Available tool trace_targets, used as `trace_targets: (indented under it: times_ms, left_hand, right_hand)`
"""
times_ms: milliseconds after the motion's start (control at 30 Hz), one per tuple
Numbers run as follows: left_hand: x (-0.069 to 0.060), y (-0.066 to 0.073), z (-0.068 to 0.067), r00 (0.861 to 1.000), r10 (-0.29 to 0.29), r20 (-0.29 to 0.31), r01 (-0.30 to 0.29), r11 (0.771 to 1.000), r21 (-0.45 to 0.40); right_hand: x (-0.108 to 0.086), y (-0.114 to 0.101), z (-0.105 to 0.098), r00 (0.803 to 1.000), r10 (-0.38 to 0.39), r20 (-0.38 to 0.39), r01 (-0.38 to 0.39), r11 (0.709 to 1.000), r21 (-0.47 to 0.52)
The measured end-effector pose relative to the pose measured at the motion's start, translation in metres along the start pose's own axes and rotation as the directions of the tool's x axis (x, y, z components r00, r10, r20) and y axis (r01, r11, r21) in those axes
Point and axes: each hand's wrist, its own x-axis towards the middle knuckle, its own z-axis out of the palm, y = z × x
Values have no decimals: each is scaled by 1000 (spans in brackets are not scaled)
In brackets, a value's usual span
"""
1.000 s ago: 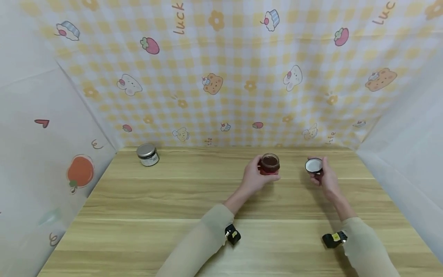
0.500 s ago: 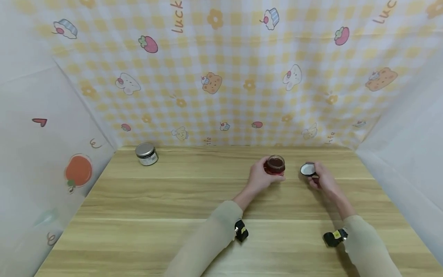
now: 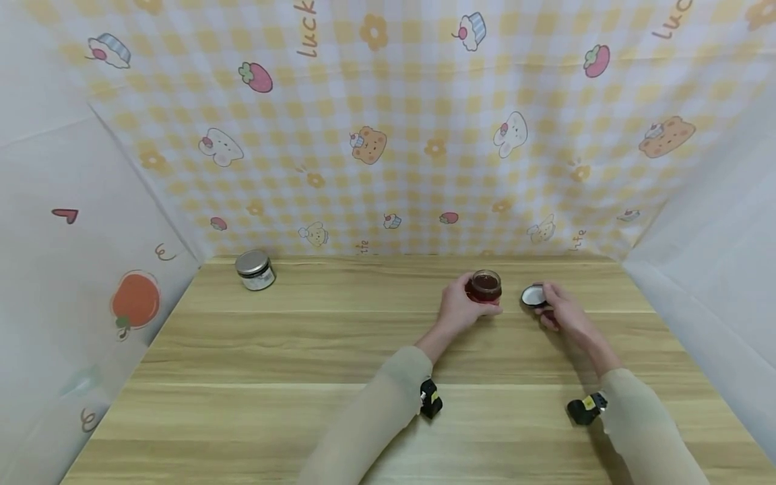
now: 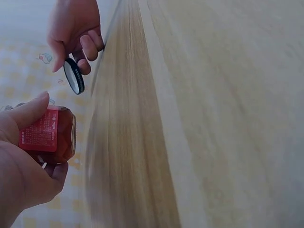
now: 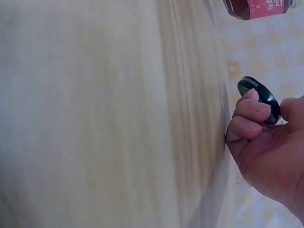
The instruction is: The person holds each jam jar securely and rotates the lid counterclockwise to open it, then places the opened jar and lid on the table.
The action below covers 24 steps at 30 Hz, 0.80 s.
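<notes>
a person's left hand (image 3: 459, 310) grips a glass jar (image 3: 487, 289) of dark reddish-brown contents, its mouth uncovered and facing up, while the right hand (image 3: 564, 313) pinches a black-rimmed lid (image 3: 533, 295) just beside it, white inside turned partly toward the head camera. the left fingers wrap around the jar's body, thumb along the near side; the right thumb and curled fingers close on the lid at its edge, and a gap separates lid from jar. the jar is right of centre above the wood-grain table (image 3: 273, 350), though whether its base touches the surface cannot be told. seen from the left wrist, a red label (image 4: 40, 133) carries rows of pale print (too fine to read here), and small light lettering runs along the lid's dark rim, also illegible. at far left stands a silver-lidded jar (image 3: 255, 270) wearing a white label with dark marks that cannot be made out. the clearest writing belongs to the yellow-and-white checked cloth (image 3: 412, 101) behind: "luck" (image 3: 306, 29) in brown letters at the top, a second one cut off by the upper edge, and what looks like "life" (image 3: 578, 239) lower down, among printed bears, cupcakes, strawberries and flowers. both pale sleeves (image 3: 370, 417) bear black devices (image 3: 431, 399) marked with yellow.
</notes>
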Motion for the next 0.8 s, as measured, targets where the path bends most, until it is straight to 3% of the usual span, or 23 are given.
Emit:
trace_targets:
  times_ms: [600, 800]
  left_hand:
    - [7, -9, 10, 1000, -14, -20, 15, 999, 46]
    - [9, -12, 13, 999, 33, -14, -32, 996, 82]
  right_hand:
    - [2, 3, -7, 998, 27, 57, -18, 987, -158]
    - [3, 1, -8, 998, 39, 43, -26, 960, -279]
